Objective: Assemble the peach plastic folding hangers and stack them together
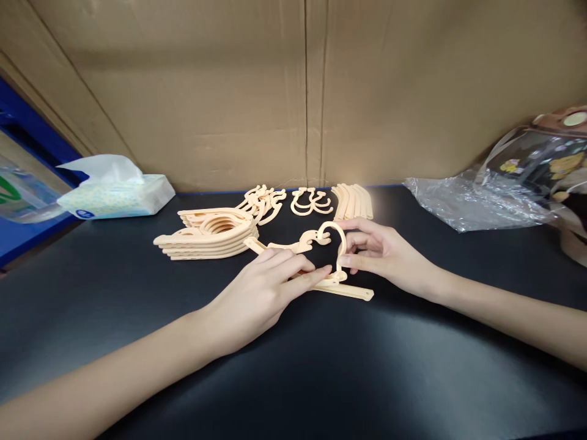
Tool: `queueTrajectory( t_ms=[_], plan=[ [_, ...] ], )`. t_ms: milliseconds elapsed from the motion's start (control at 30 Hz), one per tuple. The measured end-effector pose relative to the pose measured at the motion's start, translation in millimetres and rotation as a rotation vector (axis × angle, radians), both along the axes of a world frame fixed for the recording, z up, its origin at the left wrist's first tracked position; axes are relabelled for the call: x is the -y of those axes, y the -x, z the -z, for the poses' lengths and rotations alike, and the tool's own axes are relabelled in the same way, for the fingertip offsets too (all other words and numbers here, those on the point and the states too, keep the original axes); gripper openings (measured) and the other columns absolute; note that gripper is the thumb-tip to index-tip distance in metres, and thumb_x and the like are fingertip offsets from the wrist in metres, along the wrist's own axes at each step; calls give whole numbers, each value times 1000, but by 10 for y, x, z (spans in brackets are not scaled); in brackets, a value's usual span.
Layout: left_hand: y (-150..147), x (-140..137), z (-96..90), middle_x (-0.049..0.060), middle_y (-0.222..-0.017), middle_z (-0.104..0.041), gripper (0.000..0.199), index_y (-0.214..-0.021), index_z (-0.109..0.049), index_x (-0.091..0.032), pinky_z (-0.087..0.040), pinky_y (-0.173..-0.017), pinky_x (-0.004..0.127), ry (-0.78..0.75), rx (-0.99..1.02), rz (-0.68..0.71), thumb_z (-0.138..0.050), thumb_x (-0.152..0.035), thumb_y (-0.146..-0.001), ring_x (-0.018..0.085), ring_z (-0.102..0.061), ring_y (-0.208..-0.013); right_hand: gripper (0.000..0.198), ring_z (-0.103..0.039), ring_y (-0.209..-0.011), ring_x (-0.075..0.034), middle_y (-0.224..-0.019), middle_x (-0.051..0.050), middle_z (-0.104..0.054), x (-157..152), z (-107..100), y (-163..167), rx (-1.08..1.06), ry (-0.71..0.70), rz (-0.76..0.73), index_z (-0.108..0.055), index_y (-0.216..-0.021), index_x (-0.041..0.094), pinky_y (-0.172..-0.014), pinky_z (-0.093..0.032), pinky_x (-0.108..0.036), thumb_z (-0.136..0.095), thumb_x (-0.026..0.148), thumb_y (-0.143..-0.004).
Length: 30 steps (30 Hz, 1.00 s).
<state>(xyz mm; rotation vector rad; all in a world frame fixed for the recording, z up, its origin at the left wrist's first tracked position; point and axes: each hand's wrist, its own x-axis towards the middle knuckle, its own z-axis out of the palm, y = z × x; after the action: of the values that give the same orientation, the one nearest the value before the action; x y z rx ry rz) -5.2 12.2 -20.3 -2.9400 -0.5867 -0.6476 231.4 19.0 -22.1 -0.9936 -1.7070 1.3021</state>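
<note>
My right hand (387,249) pinches a cream plastic hanger hook (343,244) between thumb and fingers, the hook's curve standing upright. My left hand (268,284) is closed over cream hanger parts on the table, its fingertips near the foot of the hook. From under that hand a straight hanger bar (351,292) sticks out to the right. Just behind the fingers lies a curved hanger piece (302,244) with a notched end. The left palm and fingers hide the middle of these parts, so how they join is not visible.
A stack of folded hangers (208,247) lies left of my hands. Behind are a pile of hanger pieces (263,201), loose hooks (300,211) and curved arms (353,201). A tissue pack (123,198) is at left; plastic wrap (458,201) and a clear bag (527,165) at right.
</note>
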Motion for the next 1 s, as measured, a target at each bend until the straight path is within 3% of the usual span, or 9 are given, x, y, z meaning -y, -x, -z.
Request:
queueTrajectory(
  t_ms=[433, 667, 1000],
  plan=[
    [3, 41, -32, 8, -102, -65, 38, -130, -51, -11, -42, -82, 31, -31, -51, -12, -41, -7, -94, 18, -55, -91, 45, -59, -61, -13, -70, 5, -62, 16, -33, -4, 21, 17, 45, -50, -115, 19, -68, -53, -33, -69, 26, -75],
    [-20, 79, -35, 8, -101, -65, 36, -130, -51, -11, -44, -82, 33, -63, -68, -45, -39, -8, -96, 18, -56, -91, 45, -62, -67, -14, -74, 3, -64, 47, -17, -25, -6, 8, 65, -50, -115, 19, -77, -52, -36, -70, 25, -75],
    [-14, 98, -53, 8, -99, -64, 36, -129, -51, -9, -41, -82, 32, -67, -55, -33, -37, -7, -96, 19, -54, -94, 47, -63, -70, -14, -75, 2, -65, 49, -11, -28, -51, 81, 27, -48, -116, 18, -77, -51, -34, -71, 24, -75]
  ],
)
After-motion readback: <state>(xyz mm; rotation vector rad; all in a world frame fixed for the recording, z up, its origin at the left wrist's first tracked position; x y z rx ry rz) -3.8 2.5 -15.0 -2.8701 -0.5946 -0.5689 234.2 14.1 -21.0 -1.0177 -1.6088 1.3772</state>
